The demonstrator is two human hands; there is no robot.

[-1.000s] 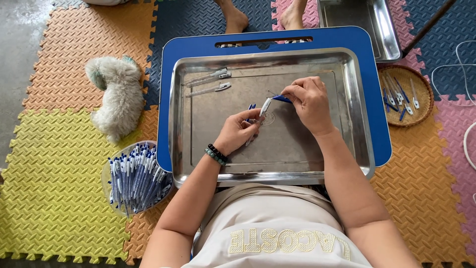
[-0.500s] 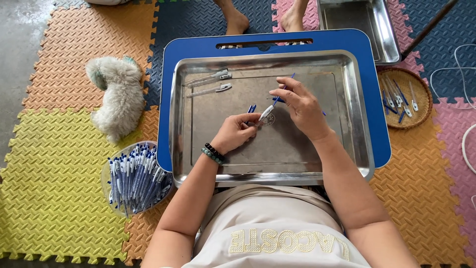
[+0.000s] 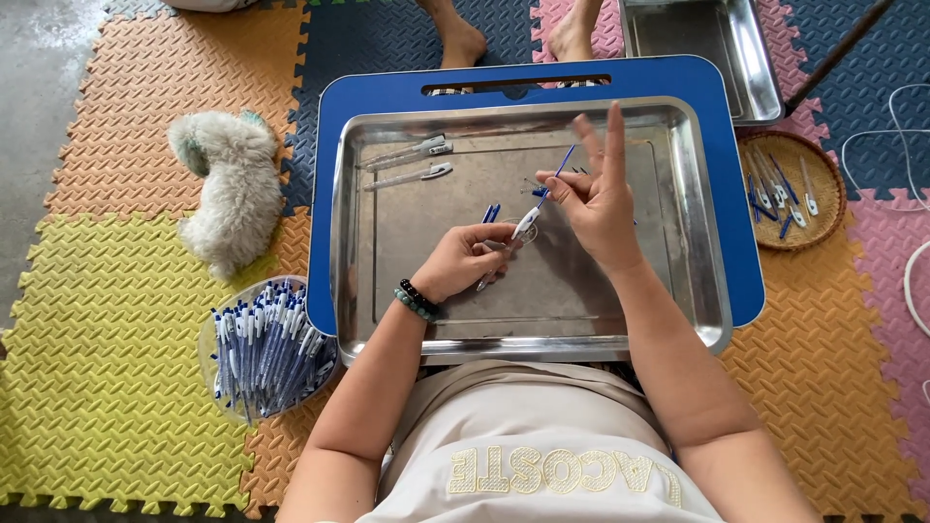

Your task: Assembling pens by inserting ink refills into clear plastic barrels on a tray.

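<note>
Over the steel tray (image 3: 697, 242), both hands grasp a pen (image 3: 526, 221) slanting up-right, refill (image 3: 562, 163) uppermost.

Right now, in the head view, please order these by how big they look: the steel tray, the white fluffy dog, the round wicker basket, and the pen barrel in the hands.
1. Steel tray
2. White fluffy dog
3. Round wicker basket, partly hidden by the blue board, so unsure
4. Pen barrel, clearly smallest
</note>
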